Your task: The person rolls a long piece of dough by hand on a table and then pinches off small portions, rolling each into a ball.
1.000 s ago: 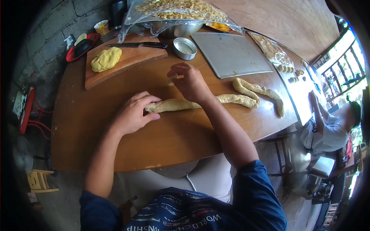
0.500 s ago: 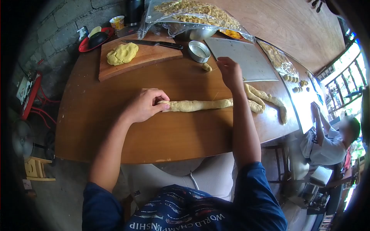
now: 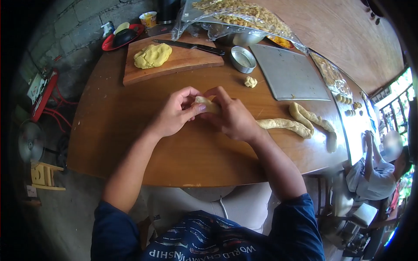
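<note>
A long rope of pale dough [image 3: 285,124] lies across the wooden table, folded back on itself at the right. Its left end is lifted off the table, with my left hand [image 3: 176,113] closed on it between thumb and fingers. Beside it, my right hand [image 3: 233,115] grips the same end from above and hides the stretch of rope under it. Beyond my right hand sits a small lump of dough [image 3: 250,81], near a round metal tin [image 3: 243,60].
On a cutting board [image 3: 191,65] at the back left rest a yellow dough mound [image 3: 152,55] and a knife [image 3: 191,46]. A metal sheet [image 3: 289,71] lies at back right, near a plastic-covered tray [image 3: 244,17] of crumbly pieces. Another person [image 3: 370,174] works at far right.
My right hand has come left and down from near the small dough lump to the rope's left end. That end is now raised between both hands. The view has shifted slightly.
</note>
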The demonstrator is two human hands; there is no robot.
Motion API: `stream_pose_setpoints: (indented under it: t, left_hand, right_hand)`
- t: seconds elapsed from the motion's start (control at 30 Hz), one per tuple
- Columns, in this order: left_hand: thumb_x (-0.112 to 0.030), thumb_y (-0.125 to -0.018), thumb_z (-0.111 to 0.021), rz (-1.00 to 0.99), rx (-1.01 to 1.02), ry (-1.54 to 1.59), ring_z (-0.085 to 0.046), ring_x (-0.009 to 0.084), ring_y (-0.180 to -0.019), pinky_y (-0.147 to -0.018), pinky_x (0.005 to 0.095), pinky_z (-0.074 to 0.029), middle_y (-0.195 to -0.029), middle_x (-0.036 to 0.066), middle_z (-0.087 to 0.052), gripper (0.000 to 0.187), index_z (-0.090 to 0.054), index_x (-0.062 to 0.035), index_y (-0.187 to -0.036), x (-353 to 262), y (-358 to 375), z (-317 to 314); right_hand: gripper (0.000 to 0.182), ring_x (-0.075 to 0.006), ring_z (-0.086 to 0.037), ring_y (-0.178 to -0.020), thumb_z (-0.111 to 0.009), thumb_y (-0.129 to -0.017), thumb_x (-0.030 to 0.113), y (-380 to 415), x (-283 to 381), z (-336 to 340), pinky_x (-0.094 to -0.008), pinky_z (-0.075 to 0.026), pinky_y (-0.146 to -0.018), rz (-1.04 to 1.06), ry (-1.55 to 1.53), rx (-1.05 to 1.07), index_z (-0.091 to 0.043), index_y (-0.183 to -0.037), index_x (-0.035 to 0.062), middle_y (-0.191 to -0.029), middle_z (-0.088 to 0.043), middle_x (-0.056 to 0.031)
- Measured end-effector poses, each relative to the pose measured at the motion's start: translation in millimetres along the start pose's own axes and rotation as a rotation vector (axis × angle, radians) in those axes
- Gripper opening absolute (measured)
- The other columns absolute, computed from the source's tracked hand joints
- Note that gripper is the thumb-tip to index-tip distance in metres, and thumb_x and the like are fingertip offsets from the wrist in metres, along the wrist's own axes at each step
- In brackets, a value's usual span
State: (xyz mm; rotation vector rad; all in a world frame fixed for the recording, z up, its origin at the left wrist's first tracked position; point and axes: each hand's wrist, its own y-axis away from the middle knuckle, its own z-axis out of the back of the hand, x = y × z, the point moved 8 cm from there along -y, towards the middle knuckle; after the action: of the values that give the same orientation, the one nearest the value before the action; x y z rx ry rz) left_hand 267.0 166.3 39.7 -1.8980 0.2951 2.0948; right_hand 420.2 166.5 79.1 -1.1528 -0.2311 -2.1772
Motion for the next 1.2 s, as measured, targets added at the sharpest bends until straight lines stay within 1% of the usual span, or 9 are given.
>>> stream_pose_setpoints:
  t: [0.1, 0.37, 0.47, 0.57, 0.77, 0.87, 1.0, 1.07, 1.2]
  left_hand:
    - [-0.017, -0.108, -0.072, -0.051, -0.038, -0.011, -0.061, 0.0050, -0.083, -0.074, 0.0253, -0.051, -0.099, 0.000, -0.071, 0.021, -0.066, -0.0043, -0.124, -10.2, 0.2, 5.8]
    - [-0.014, -0.091, -0.089, -0.277, -0.113, -0.300, -0.059, 0.0054, -0.079, -0.070, 0.0236, -0.051, -0.107, 0.001, -0.073, 0.054, -0.070, -0.0105, -0.142, -47.7, 13.7, -5.2]
    - [-0.016, -0.089, -0.091, -0.439, -0.184, -0.373, -0.059, 0.0063, -0.076, -0.067, 0.0240, -0.050, -0.105, 0.001, -0.075, 0.048, -0.075, -0.0089, -0.133, -41.4, 12.9, -4.3]
    - [-0.013, -0.092, -0.088, -0.383, -0.210, -0.509, -0.061, 0.0066, -0.074, -0.067, 0.0249, -0.051, -0.101, 0.002, -0.075, 0.037, -0.077, -0.0058, -0.126, -47.8, 15.8, -3.1]
    - [-0.012, -0.096, -0.085, -0.138, -0.195, -0.386, -0.066, 0.0056, -0.079, -0.069, 0.0255, -0.054, -0.095, 0.002, -0.075, 0.028, -0.076, -0.0001, -0.120, -37.4, 12.1, 6.5]
    - [-0.018, -0.097, -0.086, -0.338, -0.267, -0.083, -0.066, 0.0048, -0.079, -0.070, 0.0253, -0.054, -0.095, 0.002, -0.078, 0.033, -0.076, -0.0005, -0.123, -28.0, 6.7, 3.2]
    - [-0.022, -0.097, -0.086, -0.332, -0.175, -0.295, -0.066, 0.0055, -0.077, -0.070, 0.0260, -0.056, -0.097, 0.004, -0.080, 0.038, -0.076, -0.0010, -0.126, -30.7, 9.2, -4.5]
    - [-0.024, -0.096, -0.087, -0.123, -0.136, -0.436, -0.066, 0.0061, -0.075, -0.069, 0.0266, -0.057, -0.097, 0.005, -0.080, 0.041, -0.077, -0.0001, -0.127, -26.5, 8.0, -5.8]
    - [-0.022, -0.098, -0.084, -0.032, -0.100, -0.322, -0.065, 0.0059, -0.074, -0.067, 0.0268, -0.057, -0.097, 0.005, -0.080, 0.037, -0.077, 0.0013, -0.125, -8.8, 4.0, -4.6]
  right_hand:
    - [0.033, -0.0427, -0.076, -0.090, -0.083, -0.094, 0.014, 0.3, 0.5, 17.6, -0.0472, -0.059, -0.078, 0.166, 0.089, -0.204, -0.064, -0.119, 0.0019, -0.100, -0.077, -0.0224]
    - [0.027, -0.0397, -0.076, -0.089, -0.081, -0.095, 0.011, 1.2, 1.5, 25.4, -0.0440, -0.059, -0.080, 0.059, 0.052, -0.161, -0.071, -0.118, -0.0003, -0.096, -0.077, -0.0213]
    - [0.029, -0.0417, -0.076, -0.093, -0.081, -0.093, 0.009, 0.8, 4.7, 17.0, -0.0452, -0.059, -0.081, 0.134, 0.086, -0.159, -0.071, -0.119, -0.0006, -0.099, -0.077, -0.0212]
    - [0.031, -0.0428, -0.076, -0.097, -0.080, -0.092, 0.008, -0.1, 0.4, 14.3, -0.0465, -0.060, -0.084, 0.075, 0.094, -0.141, -0.070, -0.119, -0.0004, -0.104, -0.077, -0.0219]
    - [0.028, -0.0425, -0.076, -0.096, -0.078, -0.093, 0.009, -3.2, -0.5, 18.7, -0.0469, -0.060, -0.085, 0.118, 0.014, -0.189, -0.071, -0.119, 0.0013, -0.104, -0.077, -0.0223]
    - [0.028, -0.0425, -0.076, -0.096, -0.079, -0.093, 0.009, -2.3, 0.2, 15.6, -0.0467, -0.060, -0.086, 0.098, 0.092, -0.101, -0.071, -0.119, 0.0016, -0.104, -0.078, -0.0224]
    - [0.029, -0.0415, -0.076, -0.098, -0.080, -0.093, 0.010, -3.4, -6.2, 10.7, -0.0469, -0.060, -0.087, 0.103, 0.118, -0.105, -0.069, -0.118, 0.0027, -0.103, -0.078, -0.0204]
    - [0.029, -0.0411, -0.077, -0.099, -0.080, -0.093, 0.010, -1.6, -6.0, 8.8, -0.0470, -0.061, -0.086, 0.113, 0.122, -0.117, -0.068, -0.118, 0.0032, -0.103, -0.078, -0.0195]
    - [0.032, -0.0406, -0.077, -0.098, -0.081, -0.092, 0.010, -2.0, -5.4, 10.6, -0.0465, -0.061, -0.085, 0.076, 0.067, -0.145, -0.066, -0.119, 0.0047, -0.103, -0.078, -0.0183]
